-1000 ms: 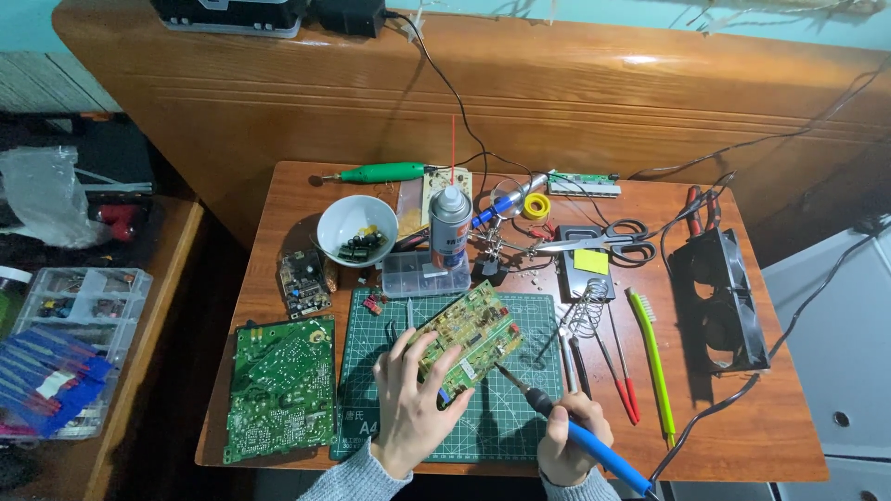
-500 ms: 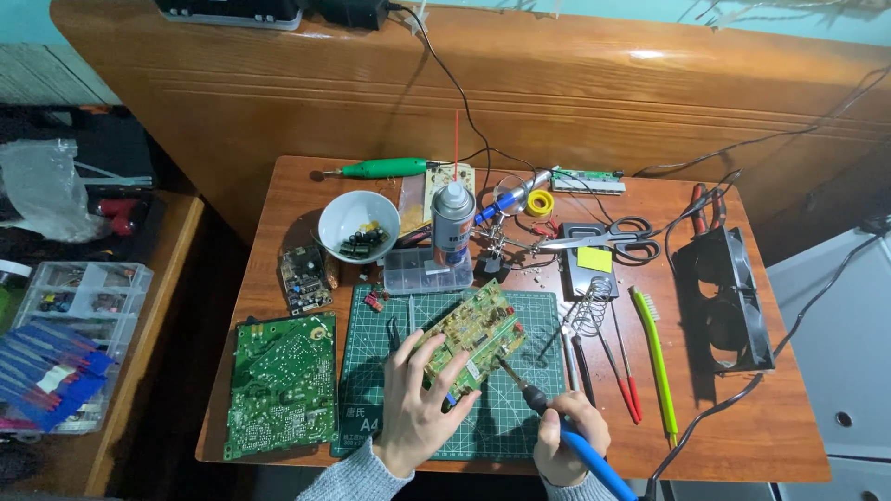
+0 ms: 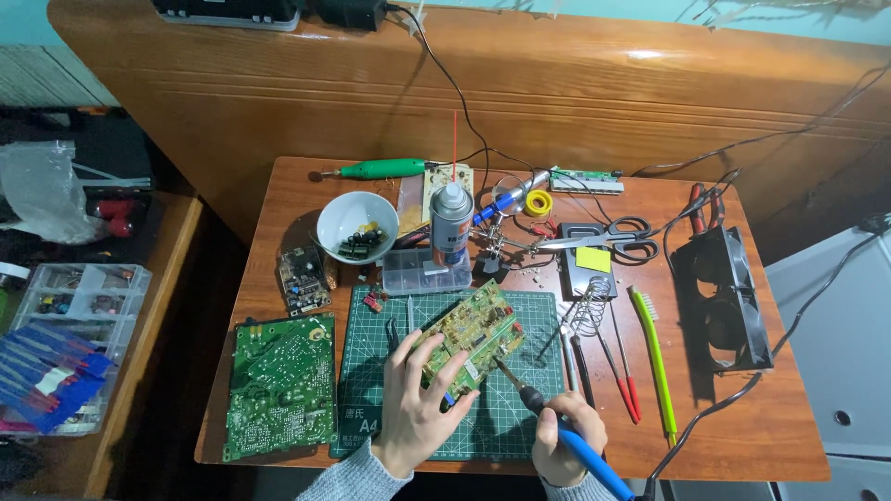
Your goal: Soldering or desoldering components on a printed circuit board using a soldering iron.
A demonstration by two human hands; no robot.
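Note:
A small green-and-tan circuit board point(image 3: 471, 337) lies tilted on the green cutting mat point(image 3: 520, 425). My left hand point(image 3: 417, 408) presses on its near left corner, holding it down. In my right hand point(image 3: 564, 447) is a blue-handled soldering iron point(image 3: 548, 422), gripped like a pen, with its tip touching the board's lower right edge. A larger green circuit board point(image 3: 281, 384) rests to the left of the mat.
A white bowl of parts point(image 3: 356, 226), a spray can point(image 3: 450, 224), a clear plastic box point(image 3: 425, 274), scissors point(image 3: 608, 238), a coil iron stand point(image 3: 587, 308), a green brush point(image 3: 655, 359) and a black fan point(image 3: 724, 299) crowd the wooden table point(image 3: 761, 436). A parts organiser point(image 3: 79, 315) stands at the left.
My right hand and the soldering iron have shifted slightly up and left, bringing the tip onto the board's edge. My left hand stays on the board.

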